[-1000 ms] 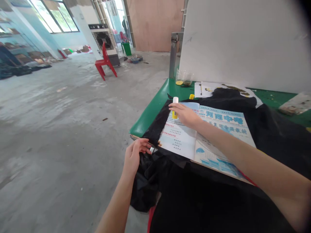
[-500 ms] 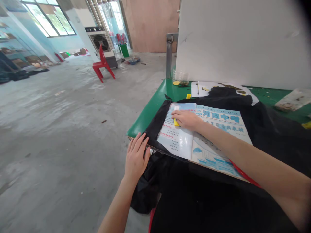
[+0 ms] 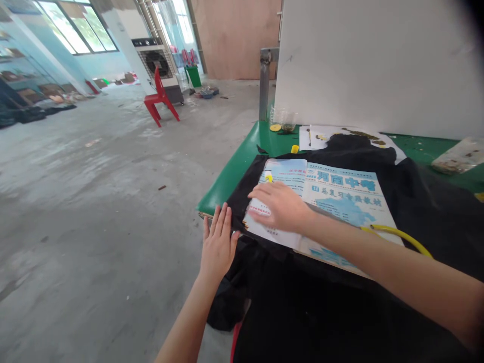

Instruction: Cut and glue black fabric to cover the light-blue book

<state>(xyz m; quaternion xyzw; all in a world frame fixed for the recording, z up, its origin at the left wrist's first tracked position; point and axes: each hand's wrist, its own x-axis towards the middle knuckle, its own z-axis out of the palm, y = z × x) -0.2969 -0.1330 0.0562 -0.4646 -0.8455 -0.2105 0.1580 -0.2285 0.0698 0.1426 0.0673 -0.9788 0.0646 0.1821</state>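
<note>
My left hand (image 3: 218,239) lies flat at the table corner, fingers spread over the edge of a black cloth (image 3: 242,194). Over the left part of an open-spread printed booklet (image 3: 340,189) is my right hand (image 3: 280,204), smeared by motion, its fingers stretched out and thumb apart. No object shows in it. A small yellow thing (image 3: 268,178) is on the page just beyond those fingers; its kind is unclear. Partly hidden by my right forearm, a tool with a grey blade and yellow looped handle (image 3: 406,237), apparently scissors, lies across the booklet.
The green table (image 3: 230,174) carries a yellow cap (image 3: 295,149), a clear cup (image 3: 289,122), a stained paper (image 3: 313,137) and a clear bag (image 3: 461,156). A white board (image 3: 370,65) stands behind. Across the concrete floor are a red chair (image 3: 161,98) and an air cooler (image 3: 157,63).
My right hand has shifted toward me and off the yellow and white item it was touching. The yellow looped handle has come into view by my forearm. My left hand has barely moved.
</note>
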